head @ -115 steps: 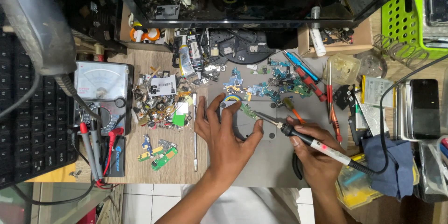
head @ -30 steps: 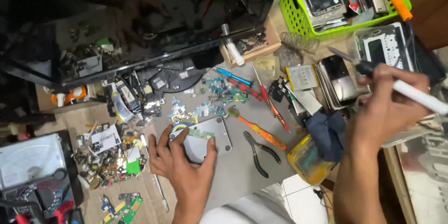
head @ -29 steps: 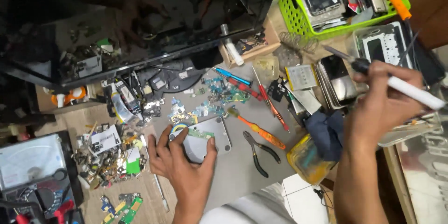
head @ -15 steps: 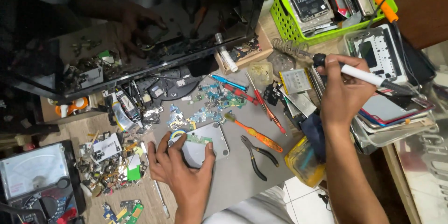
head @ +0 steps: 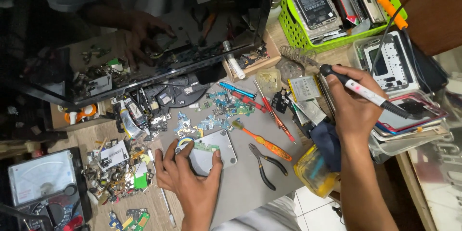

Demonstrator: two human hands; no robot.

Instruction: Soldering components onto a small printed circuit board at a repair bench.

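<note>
My left hand (head: 188,175) lies flat on the grey mat (head: 250,183), its fingers resting on the edge of a small silver metal plate (head: 214,151) with a green circuit board on it. My right hand (head: 353,108) is raised at the right and grips a soldering iron (head: 362,91) with a white and black handle. The iron's tip points left toward a coiled wire stand (head: 296,57) below the green basket. Its cable runs off to the upper right.
A green basket (head: 288,24) of phones stands at the back. Stacked phones (head: 392,67) lie at right. Screwdrivers (head: 262,142), pliers (head: 263,163) and small boards litter the mat. An analog multimeter (head: 41,183) sits at lower left, a dark monitor (head: 144,33) behind.
My right hand has carried the soldering iron from the mat up and right, and its tip is now near the coiled stand. The left hand stayed on the plate. The view shifted right.
</note>
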